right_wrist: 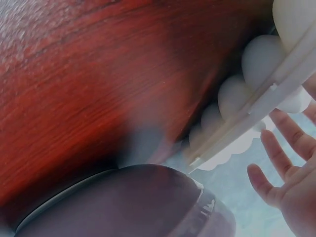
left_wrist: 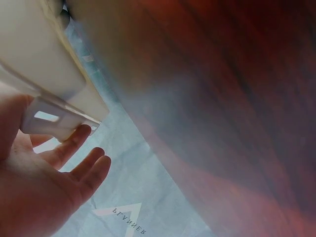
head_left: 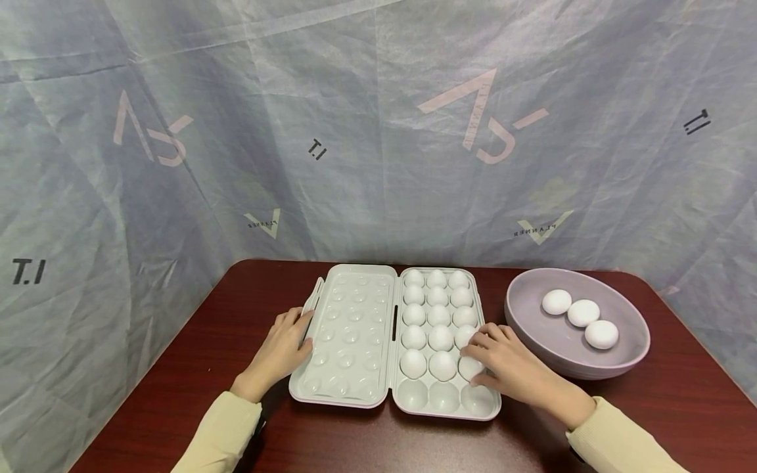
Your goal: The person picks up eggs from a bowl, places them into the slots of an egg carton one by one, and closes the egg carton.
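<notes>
A white egg box lies open on the table, its dimpled lid (head_left: 355,315) to the left and its egg tray (head_left: 427,408) to the right. White eggs (head_left: 440,337) fill several rows of the tray; the nearest row shows three bare cups. With its thumb and fingertips, my right hand (head_left: 503,361) pinches an egg (head_left: 470,368) in the right column, just behind that row. My left hand (head_left: 280,348) holds the lid's outer edge, thumb at the rim and a finger against the slotted closing flap (left_wrist: 57,118).
A mauve bowl (head_left: 514,322) stands right of the tray, close to my right forearm, with three white eggs (head_left: 583,313) in it. The dark red wooden table (head_left: 331,440) ends at a printed grey cloth (head_left: 378,131) behind.
</notes>
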Tool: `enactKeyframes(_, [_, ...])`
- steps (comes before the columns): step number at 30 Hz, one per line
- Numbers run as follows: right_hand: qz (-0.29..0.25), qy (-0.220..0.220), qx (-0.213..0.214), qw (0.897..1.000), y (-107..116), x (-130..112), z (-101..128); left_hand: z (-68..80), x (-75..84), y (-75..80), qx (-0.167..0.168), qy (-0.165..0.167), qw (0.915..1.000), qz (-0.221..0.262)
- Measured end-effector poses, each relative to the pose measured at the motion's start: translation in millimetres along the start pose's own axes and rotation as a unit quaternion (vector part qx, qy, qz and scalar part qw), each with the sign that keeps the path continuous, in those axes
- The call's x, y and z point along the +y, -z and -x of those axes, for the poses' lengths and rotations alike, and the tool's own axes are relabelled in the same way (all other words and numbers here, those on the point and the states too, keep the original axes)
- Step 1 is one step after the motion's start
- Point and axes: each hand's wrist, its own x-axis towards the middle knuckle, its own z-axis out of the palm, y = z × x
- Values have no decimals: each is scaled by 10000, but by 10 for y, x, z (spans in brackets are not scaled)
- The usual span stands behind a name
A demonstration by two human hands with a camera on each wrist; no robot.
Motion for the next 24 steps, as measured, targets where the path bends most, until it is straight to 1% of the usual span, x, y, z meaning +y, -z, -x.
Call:
enactKeyframes(16, [-116, -79, -32, 9999, 10, 16, -3, -2, 0, -8, -16, 7, 10000, 15])
enactKeyframes(24, [-284, -163, 305, 9990, 152, 111, -35, 2, 2, -2, -62, 60, 10000, 12])
